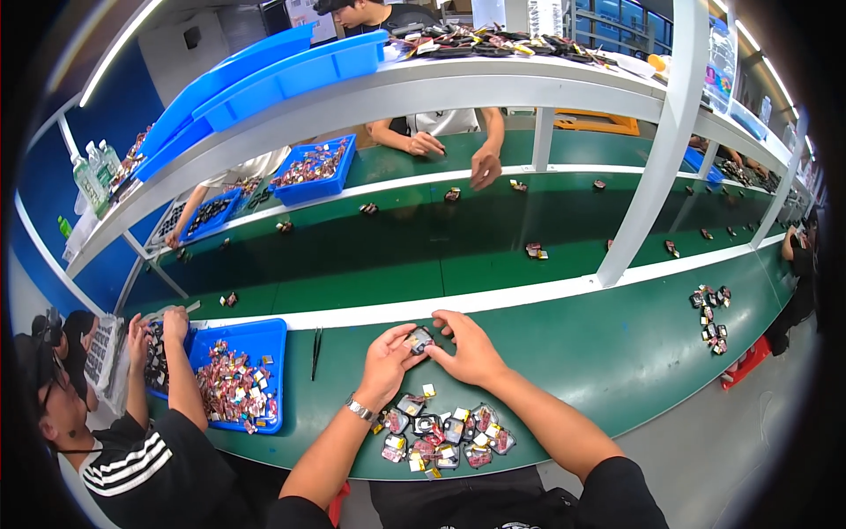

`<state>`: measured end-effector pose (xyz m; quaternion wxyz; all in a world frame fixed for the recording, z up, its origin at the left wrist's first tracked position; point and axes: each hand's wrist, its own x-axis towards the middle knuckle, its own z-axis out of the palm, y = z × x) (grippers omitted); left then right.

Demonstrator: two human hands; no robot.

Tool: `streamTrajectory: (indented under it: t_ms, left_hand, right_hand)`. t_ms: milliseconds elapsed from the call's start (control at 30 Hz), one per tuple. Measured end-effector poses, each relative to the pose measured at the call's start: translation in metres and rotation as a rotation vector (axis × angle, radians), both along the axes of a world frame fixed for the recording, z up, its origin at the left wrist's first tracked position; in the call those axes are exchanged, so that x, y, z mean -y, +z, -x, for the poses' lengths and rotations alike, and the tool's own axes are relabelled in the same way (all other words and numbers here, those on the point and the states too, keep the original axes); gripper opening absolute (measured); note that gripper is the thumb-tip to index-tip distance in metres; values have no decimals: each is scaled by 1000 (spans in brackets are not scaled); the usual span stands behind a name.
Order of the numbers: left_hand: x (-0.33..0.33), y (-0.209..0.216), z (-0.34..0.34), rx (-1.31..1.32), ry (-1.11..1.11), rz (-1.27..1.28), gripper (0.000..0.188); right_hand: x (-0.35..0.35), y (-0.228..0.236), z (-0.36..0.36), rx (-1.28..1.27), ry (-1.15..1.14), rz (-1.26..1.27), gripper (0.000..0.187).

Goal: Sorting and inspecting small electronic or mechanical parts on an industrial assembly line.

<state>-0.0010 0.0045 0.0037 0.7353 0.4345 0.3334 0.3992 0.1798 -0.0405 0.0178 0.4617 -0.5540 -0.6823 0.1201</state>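
My left hand (385, 363) is closed round a small black-rimmed electronic assembly (420, 340), gripping it between thumb and fingers above the green bench. At the assembly's right edge is my right hand (470, 354), its thumb at the piece and its index finger raised apart from it. Close below my hands, a loose pile of similar assemblies (453, 430) lies on the bench, with red wires and silver-and-yellow battery cells showing. Left of my left hand, dark tweezers (316, 354) rest on the bench.
A blue bin (280, 353) of red-wired parts stands at left, beside a co-worker's hands (174, 326). Beyond a white rail, a dark green conveyor belt (352, 256) carries spaced-out assemblies. A white post (648, 176) and overhead shelf (493, 88) cross in front. More assemblies (711, 317) sit at right.
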Motion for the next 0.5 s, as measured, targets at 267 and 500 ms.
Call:
streamTrajectory:
  t_ms: [267,500]
  left_hand:
    - [0,4,2,143,35,10,37]
    - [-4,2,4,75,50,30,38]
  right_hand:
    - [2,-10,-4,-97,305,194,75]
    - [0,-8,1,-167,281,233,61]
